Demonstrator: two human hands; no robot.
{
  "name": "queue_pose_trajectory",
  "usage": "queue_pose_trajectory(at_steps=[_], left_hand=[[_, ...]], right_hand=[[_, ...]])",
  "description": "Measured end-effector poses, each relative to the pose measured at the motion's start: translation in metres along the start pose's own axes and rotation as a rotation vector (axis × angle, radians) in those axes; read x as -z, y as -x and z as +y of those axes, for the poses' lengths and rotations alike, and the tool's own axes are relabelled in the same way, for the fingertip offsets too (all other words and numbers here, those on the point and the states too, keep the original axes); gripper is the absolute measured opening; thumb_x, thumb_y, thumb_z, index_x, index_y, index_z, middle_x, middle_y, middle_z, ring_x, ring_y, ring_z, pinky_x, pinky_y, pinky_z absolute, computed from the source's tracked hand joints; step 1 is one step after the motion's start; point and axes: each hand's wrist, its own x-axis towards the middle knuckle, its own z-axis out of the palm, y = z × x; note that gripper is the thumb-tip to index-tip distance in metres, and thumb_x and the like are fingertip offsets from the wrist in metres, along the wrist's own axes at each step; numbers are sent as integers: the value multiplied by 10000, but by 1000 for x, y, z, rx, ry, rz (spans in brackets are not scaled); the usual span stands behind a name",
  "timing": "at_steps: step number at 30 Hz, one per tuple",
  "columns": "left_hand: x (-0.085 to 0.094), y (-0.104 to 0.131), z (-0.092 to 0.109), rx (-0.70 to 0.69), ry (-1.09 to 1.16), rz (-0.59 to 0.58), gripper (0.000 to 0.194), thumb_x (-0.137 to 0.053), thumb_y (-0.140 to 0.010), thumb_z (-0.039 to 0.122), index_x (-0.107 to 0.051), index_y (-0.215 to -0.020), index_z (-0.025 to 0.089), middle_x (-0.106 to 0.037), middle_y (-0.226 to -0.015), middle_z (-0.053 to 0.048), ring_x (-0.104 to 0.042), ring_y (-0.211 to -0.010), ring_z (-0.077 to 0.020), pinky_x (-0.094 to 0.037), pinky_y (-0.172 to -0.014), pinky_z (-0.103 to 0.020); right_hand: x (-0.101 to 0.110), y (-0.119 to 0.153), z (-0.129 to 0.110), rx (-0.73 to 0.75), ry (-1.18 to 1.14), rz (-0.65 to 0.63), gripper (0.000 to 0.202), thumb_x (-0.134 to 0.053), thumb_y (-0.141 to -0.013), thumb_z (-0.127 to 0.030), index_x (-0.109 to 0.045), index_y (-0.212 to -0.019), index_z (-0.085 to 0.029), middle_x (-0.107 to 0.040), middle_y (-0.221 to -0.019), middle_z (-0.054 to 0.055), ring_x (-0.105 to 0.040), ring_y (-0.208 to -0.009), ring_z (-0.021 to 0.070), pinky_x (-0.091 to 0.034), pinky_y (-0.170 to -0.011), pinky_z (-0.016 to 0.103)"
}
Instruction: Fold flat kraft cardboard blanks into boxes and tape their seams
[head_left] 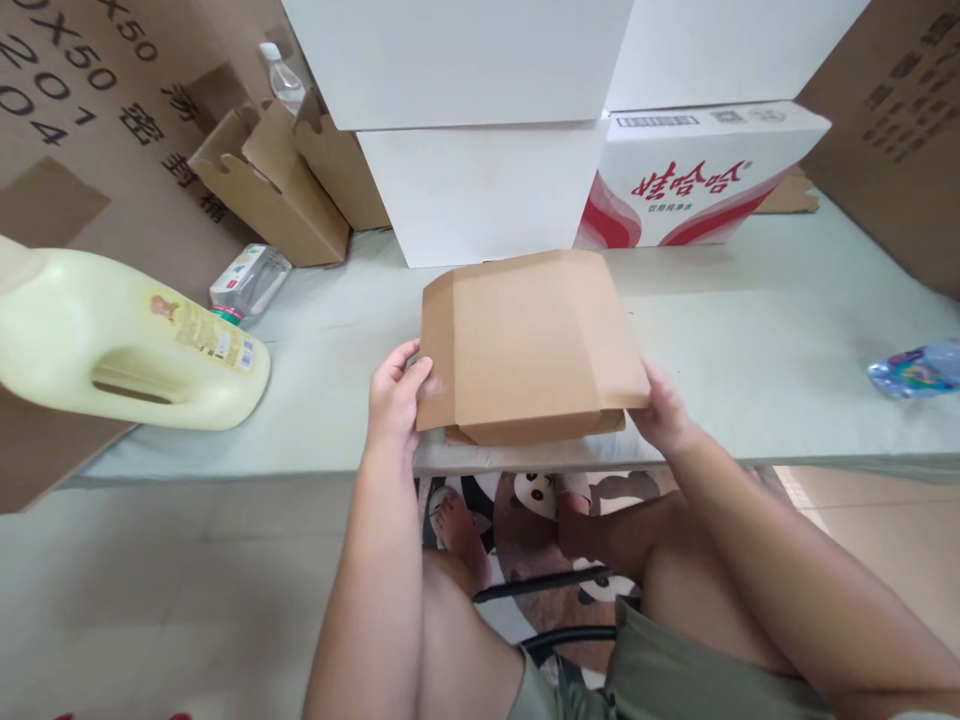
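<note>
Fingers [421, 374] hold creased brown cardboard [525, 340].

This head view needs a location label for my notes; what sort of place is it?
Probably a packing or storage corner indoors: white boxes stacked on a cloth-covered table, a printed brown carton, and a cardboard piece in the hands.

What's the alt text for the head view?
Left hand and right hand hold a brown cardboard piece by its sides over a pale green table. White boxes stand behind; a yellow jug is at left.
</note>
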Motion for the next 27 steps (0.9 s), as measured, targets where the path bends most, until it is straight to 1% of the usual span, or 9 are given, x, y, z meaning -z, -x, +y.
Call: queue_pose_trajectory(at_steps=[4,8,12,14,16,20,22,25,27], left_hand=[[1,5,7,27,112,-106,457,-742,-667,327,-610,-1092,224,-728,-1147,-71,-709,-1064,-294,-581,-838,-384],[1,12,14,89,239,-159,568,-680,-728,401,-552,-1264,266,-659,-1333,-74,-607,-1271,-338,-555,-951,-457],[1,16,16,90,277,-156,614,-607,-757,522,-579,-1304,242,-578,-1461,-79,-529,-1360,-351,-532,-1003,-471],[2,17,16,135,271,-138,655,-577,-767,584,-585,-1323,237,-580,-1461,-80,-512,-1373,-366,-524,-1014,-486],[3,18,17,185,263,-131,695,-558,-778,630,-579,-1346,230,-611,-1422,-89,-498,-1380,-385,-517,-1020,-508],[4,19,19,241,269,-141,707,-565,-788,665,-591,-1328,209,-652,-1355,-113,-492,-1381,-398,-505,-1039,-525],[3,18,18,220,276,-97,663,-569,-793,649,-616,-1279,201,-665,-1330,-123,-500,-1380,-385,-507,-1045,-516],[4,15,15,123,300,9,544,-566,-815,597,-661,-1185,209,-688,-1299,-109,-505,-1385,-346,-518,-1047,-464],[4,12,13,71,307,43,469,-560,-828,558,-683,-1119,211,-708,-1264,-97,-524,-1368,-329,-529,-1034,-440]], right_hand=[[-6,0,-5,-4,117,-22,731,-624,-819,-698,-538,-1417,-284,-560,-1486,71,-448,-1429,342,-363,-1193,505],[-10,-2,-8,-48,124,70,646,-586,-878,-628,-535,-1419,-280,-570,-1476,62,-458,-1422,323,-344,-1207,491],[-12,-3,-9,-76,110,150,606,-582,-875,-601,-558,-1387,-277,-580,-1464,50,-438,-1434,323,-338,-1203,485],[-14,-5,-9,-95,75,189,553,-596,-858,-576,-602,-1321,-274,-613,-1421,46,-470,-1406,318,-357,-1186,472],[-18,-7,-10,-148,-24,219,505,-590,-835,-566,-638,-1239,-267,-662,-1337,45,-529,-1347,316,-418,-1132,461],[-25,-10,-15,-283,-208,245,452,-584,-787,-548,-650,-1123,-253,-725,-1125,51,-645,-1164,314,-550,-912,432],[-27,-10,-18,-295,-217,244,391,-595,-788,-510,-646,-1080,-255,-723,-1073,39,-670,-1067,284,-553,-845,397],[-28,-11,-20,-322,-203,234,241,-601,-791,-413,-630,-971,-255,-708,-974,17,-664,-925,228,-525,-769,341],[-29,-11,-21,-353,-209,227,192,-611,-765,-371,-609,-916,-253,-688,-901,6,-645,-857,208,-504,-730,321]])
